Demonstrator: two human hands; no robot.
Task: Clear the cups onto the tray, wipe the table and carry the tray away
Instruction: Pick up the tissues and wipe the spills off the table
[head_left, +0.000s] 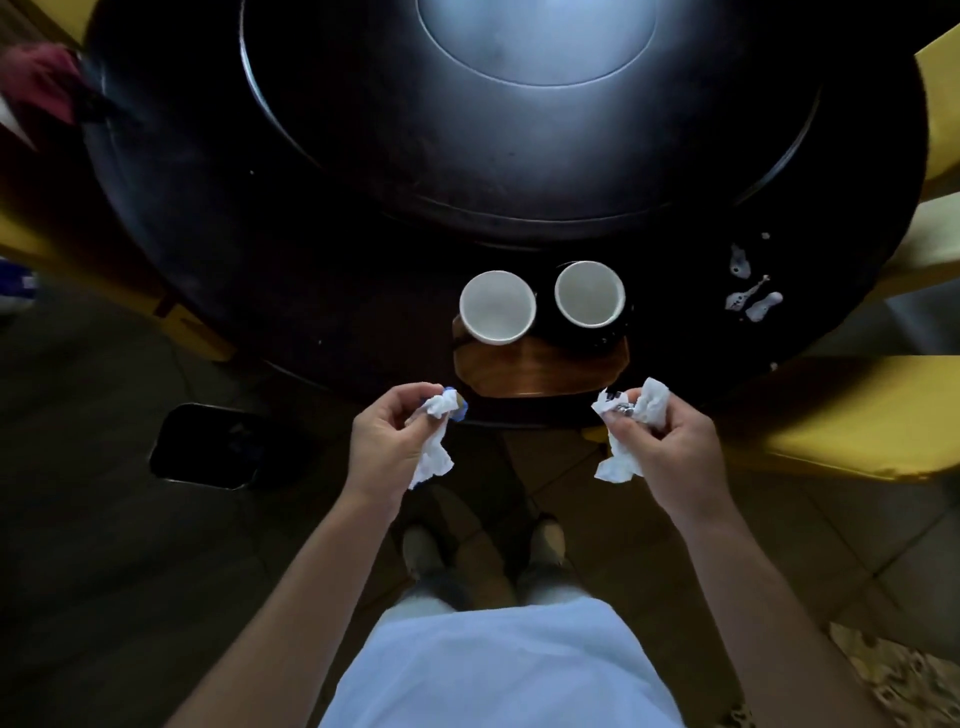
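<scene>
Both cups (497, 306) sitting on tray (540, 371); spill (750, 291) at 2 o'clock on desk (311, 291) awaiting wiping; left hand (387, 441), right hand (667, 447) fingers clenching crumpled tissues.

Both bare forearms reached up from bottom of frame; left hand (387, 441) and right hand (670, 447) sat mid-frame, fingers curled, each pinching something.

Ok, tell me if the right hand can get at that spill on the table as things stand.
Probably yes. The spill lies on open table, up and to the right of the right hand, with nothing between them. The hand already grips a crumpled tissue, and the cups stand off to the left.
</scene>
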